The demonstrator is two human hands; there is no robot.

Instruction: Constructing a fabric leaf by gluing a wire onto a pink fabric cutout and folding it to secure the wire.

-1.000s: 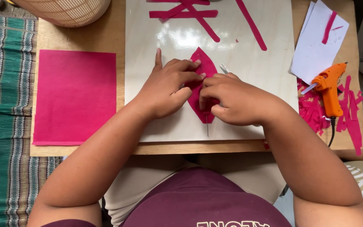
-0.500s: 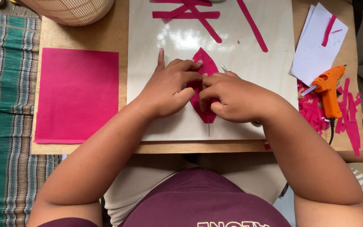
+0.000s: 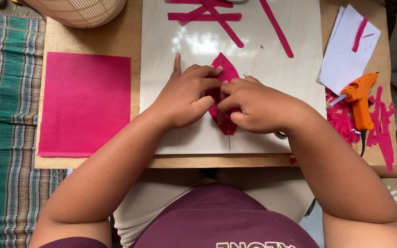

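Left hand (image 3: 182, 98) and right hand (image 3: 253, 105) meet at the centre of the glossy white board (image 3: 295, 92), fingers curled and pinching a pink leaf-shaped felt piece (image 3: 223, 69). An orange glue gun (image 3: 360, 96) lies at three o'clock, a pink felt sheet (image 3: 84, 103) at nine.

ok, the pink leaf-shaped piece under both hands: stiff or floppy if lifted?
Probably floppy: the leaf-shaped piece looks like the thin felt sheet lying flat nearby. Likely very light, so it may shift easily. Left hand and right hand both press it to the glossy board.
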